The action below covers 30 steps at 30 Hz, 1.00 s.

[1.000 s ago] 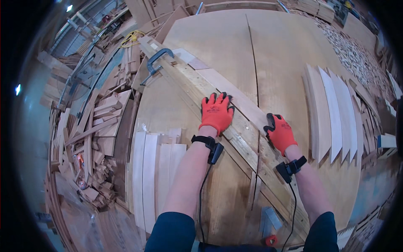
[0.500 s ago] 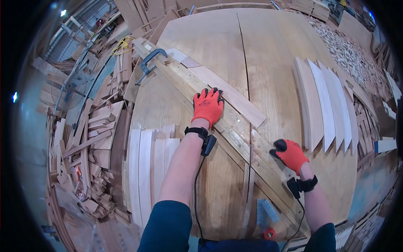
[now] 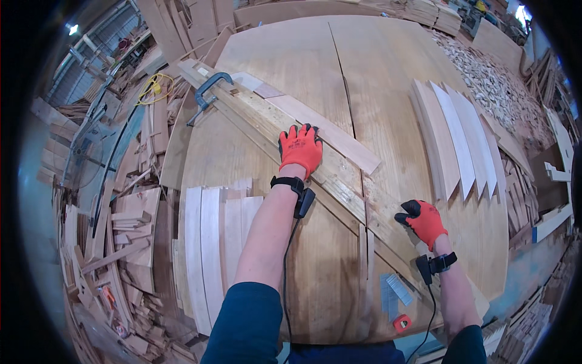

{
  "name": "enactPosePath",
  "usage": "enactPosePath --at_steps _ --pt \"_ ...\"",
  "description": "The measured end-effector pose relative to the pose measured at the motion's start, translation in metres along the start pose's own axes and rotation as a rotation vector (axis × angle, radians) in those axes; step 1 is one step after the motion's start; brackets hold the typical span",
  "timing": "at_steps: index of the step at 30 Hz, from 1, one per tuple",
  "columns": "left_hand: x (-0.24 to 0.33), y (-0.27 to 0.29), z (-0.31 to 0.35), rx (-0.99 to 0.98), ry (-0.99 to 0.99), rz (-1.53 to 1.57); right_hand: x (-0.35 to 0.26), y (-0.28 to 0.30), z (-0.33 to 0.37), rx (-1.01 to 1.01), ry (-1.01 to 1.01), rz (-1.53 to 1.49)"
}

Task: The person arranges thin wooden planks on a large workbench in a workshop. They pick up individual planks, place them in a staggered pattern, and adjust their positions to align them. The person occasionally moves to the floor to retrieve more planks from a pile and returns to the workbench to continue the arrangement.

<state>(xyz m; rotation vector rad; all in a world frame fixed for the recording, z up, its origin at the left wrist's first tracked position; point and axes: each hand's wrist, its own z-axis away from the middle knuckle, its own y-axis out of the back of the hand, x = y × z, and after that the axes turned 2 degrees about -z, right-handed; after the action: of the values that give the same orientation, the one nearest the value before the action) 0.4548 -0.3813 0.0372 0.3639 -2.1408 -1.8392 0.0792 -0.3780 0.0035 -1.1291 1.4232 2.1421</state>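
A long wooden beam (image 3: 267,124) lies diagonally across a wide wooden worktop (image 3: 315,273). A blue C-clamp (image 3: 209,91) grips its far left end. My left hand (image 3: 301,148), in a red glove with black fingertips, lies spread on the beam's middle. Beside its fingertips, a thin pale board (image 3: 333,134) runs along the beam's far side. My right hand (image 3: 422,221), gloved the same way, is over the nearer right part of the beam with its fingers curled. Whatever those fingers hold, if anything, is hidden.
Curved pale boards stand in a left stack (image 3: 209,242) and a right stack (image 3: 461,145). Metal fastener strips (image 3: 397,290) and a red tape measure (image 3: 402,323) lie near the front edge. Wood offcuts (image 3: 130,242) crowd the floor at left. A dark seam splits the worktop.
The whole view has shifted and turned slightly. Against the beam, my left hand stays in place, and my right hand shows little if any movement.
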Motion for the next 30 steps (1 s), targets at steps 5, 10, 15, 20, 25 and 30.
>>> enactPosePath --at_steps 5,10,15,20,25,30 --pt "-0.005 -0.012 0.005 0.011 -0.018 -0.021 0.012 -0.02 0.009 0.03 -0.005 -0.009" --pt "-0.008 -0.016 -0.001 0.029 -0.012 -0.019 0.003 -0.022 0.007 0.054 0.01 0.036" --pt "-0.004 -0.016 -0.001 0.051 -0.025 -0.026 0.006 -0.022 0.007 0.092 0.04 0.051" --pt "-0.004 -0.016 0.001 0.067 -0.031 -0.03 0.006 -0.022 0.008 0.102 0.035 0.06" --pt "-0.003 -0.019 0.002 0.064 -0.019 -0.042 0.004 -0.022 0.01 0.127 0.018 0.064" --pt "-0.007 -0.026 -0.001 0.116 -0.014 -0.041 0.007 -0.016 0.004 0.104 0.039 0.048"
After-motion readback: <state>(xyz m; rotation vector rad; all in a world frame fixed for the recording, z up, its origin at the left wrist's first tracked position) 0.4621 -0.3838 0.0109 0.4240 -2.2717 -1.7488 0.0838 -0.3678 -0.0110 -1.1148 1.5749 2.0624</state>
